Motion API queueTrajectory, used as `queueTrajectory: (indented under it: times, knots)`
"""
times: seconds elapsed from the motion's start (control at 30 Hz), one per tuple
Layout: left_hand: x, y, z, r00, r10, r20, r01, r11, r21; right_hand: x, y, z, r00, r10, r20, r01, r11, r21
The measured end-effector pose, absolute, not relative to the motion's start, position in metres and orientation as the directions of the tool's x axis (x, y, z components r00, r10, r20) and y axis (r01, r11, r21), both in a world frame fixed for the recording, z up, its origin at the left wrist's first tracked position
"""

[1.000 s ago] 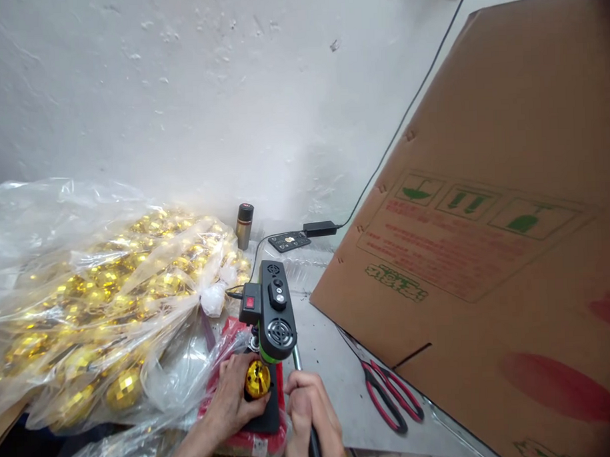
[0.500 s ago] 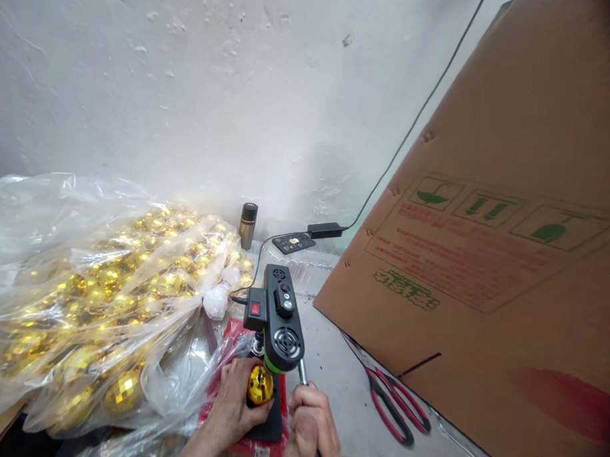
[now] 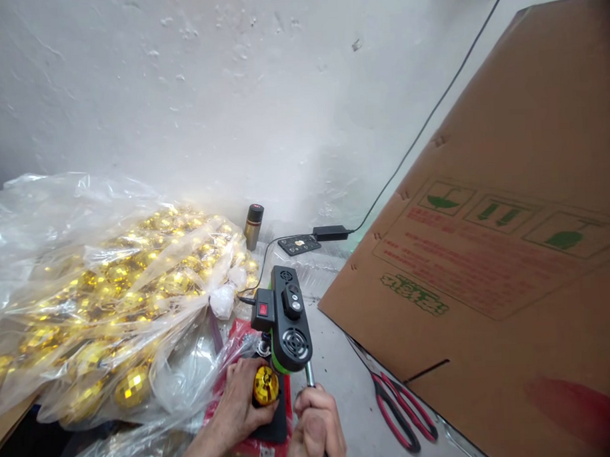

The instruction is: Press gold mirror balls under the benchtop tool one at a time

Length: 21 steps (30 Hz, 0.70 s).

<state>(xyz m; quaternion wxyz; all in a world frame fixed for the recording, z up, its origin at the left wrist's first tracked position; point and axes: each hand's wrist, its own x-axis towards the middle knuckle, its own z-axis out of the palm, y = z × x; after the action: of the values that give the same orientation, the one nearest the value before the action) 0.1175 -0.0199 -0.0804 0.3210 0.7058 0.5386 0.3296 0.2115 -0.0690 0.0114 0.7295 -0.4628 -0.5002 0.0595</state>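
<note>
A shiny gold mirrored ball point(image 3: 265, 386) is gripped between the thumb and fingers of my left hand point(image 3: 241, 397), over the black base point(image 3: 273, 431) of a small bench drill press. The black head of the drill press point(image 3: 291, 322), with a red switch and round vents, stands just above and to the right of the ball. My right hand point(image 3: 318, 425) is wrapped round the metal lever point(image 3: 310, 375) at the right of the head. Whether a bit touches the ball is hidden by the head.
A clear plastic bag point(image 3: 152, 294) full of gold balls lies at the left. Red-handled scissors point(image 3: 404, 412) rest on the table at the right, beside a large cardboard box point(image 3: 486, 249). Behind stand a spray can point(image 3: 253, 227) and a black power adapter point(image 3: 330, 233) with its cord.
The whole view has shifted slightly, so everything appears a little further right. Both hands keep their holds on the ball and the lever.
</note>
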Motion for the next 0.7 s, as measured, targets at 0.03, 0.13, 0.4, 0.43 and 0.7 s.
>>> queueTrajectory:
  times: [0.03,0.13,0.4,0.43,0.7]
  knots:
    - [0.117,-0.020,-0.080,0.207,0.971,0.116,0.545,-0.213,0.811,0.212,-0.068,0.010,0.495,0.541,0.680,0.373,0.574,-0.729]
    - [0.116,-0.019,-0.079,0.207,0.972,0.114,0.536,-0.210,0.817,0.217,-0.060,0.004,0.484,0.490,0.725,0.406,0.608,-0.682]
    - [0.116,-0.018,-0.077,0.211,0.969,0.130,0.538,-0.227,0.812,0.237,-0.051,-0.015,0.307,0.408,0.860,0.541,0.669,-0.510]
    - [0.116,-0.018,-0.077,0.209,0.969,0.131,0.542,-0.227,0.809,0.237,-0.052,-0.019,0.309,0.413,0.857,0.544,0.662,-0.515]
    - [0.115,-0.017,-0.081,0.223,0.967,0.122,0.559,-0.229,0.797,0.240,-0.049,-0.042,0.214,0.399,0.892,0.558,0.700,-0.447]
